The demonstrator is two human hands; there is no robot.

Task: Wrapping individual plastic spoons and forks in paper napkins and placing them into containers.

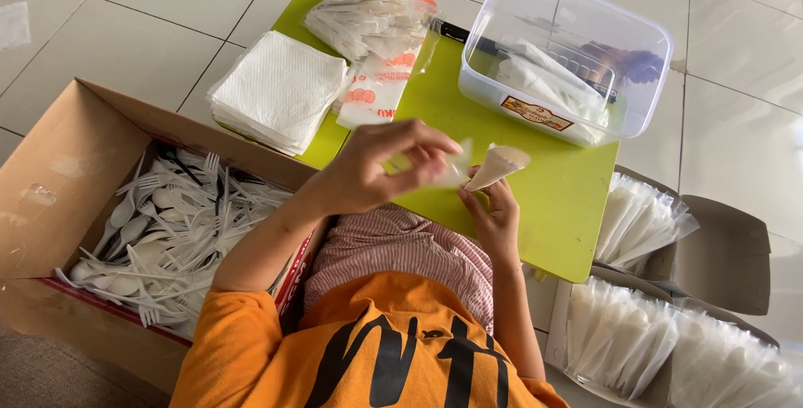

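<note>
My left hand (381,165) hovers over the near edge of a lime-green table (552,199), fingers pinched on a small clear plastic sleeve (456,170). My right hand (493,211) grips a folded white napkin bundle (499,164), its wide end pointing up and right, close against the sleeve. Both hands meet just above my lap.
A stack of white napkins (276,90) and a pile of clear sleeves (372,19) lie at the table's far left. A clear plastic tub (569,57) holds packed bundles. A cardboard box (58,174) of white plastic forks and spoons (167,237) sits left; boxes of packed bundles (636,324) sit right.
</note>
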